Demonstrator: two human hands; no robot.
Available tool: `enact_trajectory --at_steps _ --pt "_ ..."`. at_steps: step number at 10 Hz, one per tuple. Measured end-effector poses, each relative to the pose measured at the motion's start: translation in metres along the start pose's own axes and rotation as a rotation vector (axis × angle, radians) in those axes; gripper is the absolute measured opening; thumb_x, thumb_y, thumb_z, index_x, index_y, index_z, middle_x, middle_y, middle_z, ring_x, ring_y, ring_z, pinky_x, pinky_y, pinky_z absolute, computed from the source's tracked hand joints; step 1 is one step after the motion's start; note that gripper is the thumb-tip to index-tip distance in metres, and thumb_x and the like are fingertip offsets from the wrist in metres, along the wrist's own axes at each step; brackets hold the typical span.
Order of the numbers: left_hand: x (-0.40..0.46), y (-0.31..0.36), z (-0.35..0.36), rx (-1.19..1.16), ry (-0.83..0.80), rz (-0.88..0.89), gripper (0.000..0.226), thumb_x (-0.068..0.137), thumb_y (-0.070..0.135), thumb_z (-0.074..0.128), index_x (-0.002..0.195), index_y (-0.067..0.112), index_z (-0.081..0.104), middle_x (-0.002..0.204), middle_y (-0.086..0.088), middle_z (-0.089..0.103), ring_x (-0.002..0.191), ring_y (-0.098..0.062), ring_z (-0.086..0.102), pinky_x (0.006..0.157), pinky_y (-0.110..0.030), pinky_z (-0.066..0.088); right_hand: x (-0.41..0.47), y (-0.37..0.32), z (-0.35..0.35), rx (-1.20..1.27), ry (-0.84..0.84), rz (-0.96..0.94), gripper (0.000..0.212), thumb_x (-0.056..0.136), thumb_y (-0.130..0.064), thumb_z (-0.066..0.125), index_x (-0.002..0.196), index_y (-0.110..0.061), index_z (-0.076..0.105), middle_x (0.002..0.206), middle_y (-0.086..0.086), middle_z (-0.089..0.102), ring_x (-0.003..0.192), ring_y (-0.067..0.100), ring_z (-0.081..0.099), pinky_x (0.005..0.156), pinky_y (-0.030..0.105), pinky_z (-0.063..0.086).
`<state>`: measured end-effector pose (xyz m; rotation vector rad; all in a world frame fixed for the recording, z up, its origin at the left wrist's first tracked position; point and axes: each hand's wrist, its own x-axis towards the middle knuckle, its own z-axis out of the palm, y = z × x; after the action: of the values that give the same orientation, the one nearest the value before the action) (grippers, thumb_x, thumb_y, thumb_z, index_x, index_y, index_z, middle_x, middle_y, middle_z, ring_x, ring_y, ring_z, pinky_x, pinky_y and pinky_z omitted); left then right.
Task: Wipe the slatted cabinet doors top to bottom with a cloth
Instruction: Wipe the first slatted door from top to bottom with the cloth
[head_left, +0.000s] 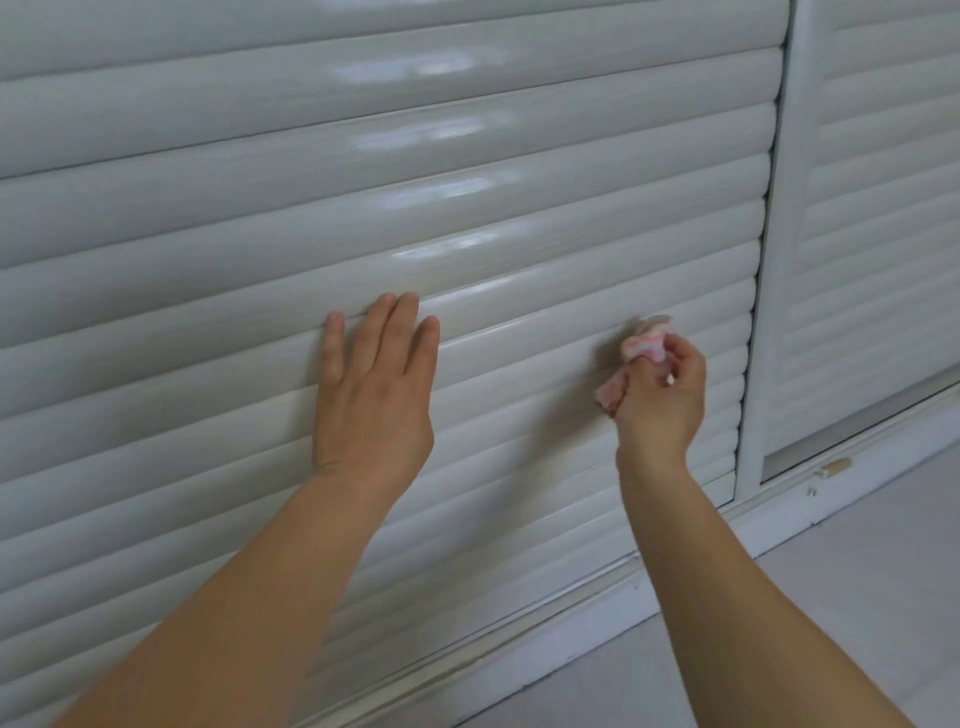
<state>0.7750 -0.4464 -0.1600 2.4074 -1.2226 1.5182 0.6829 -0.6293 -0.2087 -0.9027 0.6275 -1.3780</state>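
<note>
Low on the near door: the right hand (660, 395) has its grip closed around a bunched pink cloth (644, 348), fingers curled, wad pressed to the slats near the right end of the slatted door (208, 249).
Left hand: the left hand (376, 384) lies flat on the slats, fingers straight, holding nothing, apparently bracing the panel.
Cloth position: against a slat in the lower half, close to the white frame post (774, 312); the second door (878, 208) stands beyond that post.
Risk, coverage: the cloth is balled small, so grooves between slats may be skipped, and dirt pushed into them instead of lifted.
Risk, order: slats lie below the cloth and behind the left palm; that patch could be missed, or smeared by the bare hand.
Risk, panel: leaning on the left hand may flex or shift the door in its bottom track (597, 587).
Risk, grip: loose cloth ends hang under the fist and could snag a slat edge.
Floor: small debris (831, 467) by the track could be picked up if the cloth dips.
</note>
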Motion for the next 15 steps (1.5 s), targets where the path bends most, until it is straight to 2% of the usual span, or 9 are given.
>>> enact_trajectory --at_steps 2,4,6,7,9,11,13,14,15 --pt "-0.015 -0.014 0.003 0.023 -0.017 0.054 0.059 0.074 0.004 0.027 0.125 0.0 0.056 0.127 -0.02 0.054 0.12 -0.032 0.036 0.105 -0.048 0.021 0.034 0.029 -0.007 -0.163 -0.127 0.096 0.035 0.097 -0.037 0.042 0.132 -0.036 0.046 0.102 0.003 0.055 0.075 0.02 0.058 0.065 0.017 0.043" --pt "-0.034 -0.032 0.0 0.003 0.005 0.049 0.054 0.073 -0.005 0.034 0.123 -0.004 0.056 0.133 -0.021 0.05 0.124 -0.033 0.036 0.107 -0.047 0.024 -0.002 0.042 0.013 -0.499 -0.105 -0.037 0.045 0.103 -0.025 0.035 0.148 -0.026 0.03 0.133 0.007 0.054 0.115 0.028 0.049 0.088 0.025 0.034" --pt "-0.059 -0.042 -0.005 -0.015 0.011 -0.084 0.055 0.067 -0.005 0.041 0.119 -0.002 0.059 0.13 -0.021 0.051 0.119 -0.033 0.036 0.103 -0.044 0.024 -0.064 0.066 0.038 -0.481 -0.141 -0.217 0.043 0.098 -0.023 0.037 0.14 -0.025 0.042 0.099 0.006 0.064 0.092 0.026 0.046 0.088 0.031 0.04" --pt "-0.074 -0.043 -0.008 -0.029 -0.029 -0.157 0.057 0.069 0.001 0.033 0.12 0.0 0.058 0.13 -0.021 0.052 0.118 -0.032 0.035 0.102 -0.044 0.023 -0.102 0.072 0.046 -0.506 -0.194 -0.253 0.043 0.099 -0.015 0.042 0.141 -0.021 0.043 0.112 0.007 0.064 0.095 0.021 0.038 0.081 0.019 0.03" --pt "-0.098 -0.054 -0.012 -0.062 -0.093 -0.223 0.06 0.067 0.009 0.029 0.117 0.0 0.061 0.127 -0.02 0.055 0.116 -0.03 0.035 0.097 -0.043 0.024 -0.174 0.089 0.055 -0.469 -0.473 -0.344 0.045 0.095 -0.017 0.044 0.14 -0.014 0.044 0.139 -0.006 0.038 0.131 0.014 0.028 0.111 0.029 0.025" --pt "-0.107 -0.064 -0.014 -0.071 -0.147 -0.208 0.051 0.076 0.022 0.04 0.119 0.003 0.061 0.133 -0.016 0.053 0.12 -0.028 0.035 0.1 -0.044 0.024 -0.225 0.095 0.057 -0.367 -0.863 -0.438 0.044 0.09 -0.014 0.043 0.132 -0.015 0.055 0.126 -0.022 0.044 0.128 0.004 0.039 0.108 0.018 0.026" --pt "-0.117 -0.064 -0.011 -0.02 -0.152 -0.231 0.065 0.066 0.003 0.031 0.127 0.003 0.054 0.141 -0.013 0.046 0.127 -0.024 0.031 0.102 -0.059 0.032 -0.154 0.06 0.036 -0.241 -0.499 -0.328 0.033 0.09 -0.034 0.043 0.121 -0.041 0.053 0.107 -0.026 0.056 0.097 -0.01 0.053 0.088 0.015 0.042" --pt "-0.12 -0.063 -0.009 0.021 -0.159 -0.217 0.072 0.06 -0.005 0.043 0.131 0.005 0.051 0.144 -0.013 0.042 0.13 -0.023 0.029 0.099 -0.065 0.031 -0.069 0.077 0.016 -0.22 -0.224 -0.33 0.036 0.094 -0.025 0.044 0.128 -0.016 0.049 0.105 0.004 0.059 0.089 0.018 0.058 0.08 0.032 0.046" --pt "-0.121 -0.059 -0.008 0.041 -0.192 -0.238 0.083 0.055 -0.013 0.058 0.134 0.011 0.049 0.145 -0.015 0.039 0.132 -0.024 0.027 0.098 -0.069 0.025 -0.02 0.075 0.003 -0.117 0.096 -0.047 0.031 0.097 -0.02 0.054 0.127 -0.015 0.058 0.106 0.003 0.054 0.089 0.017 0.047 0.077 0.03 0.04"
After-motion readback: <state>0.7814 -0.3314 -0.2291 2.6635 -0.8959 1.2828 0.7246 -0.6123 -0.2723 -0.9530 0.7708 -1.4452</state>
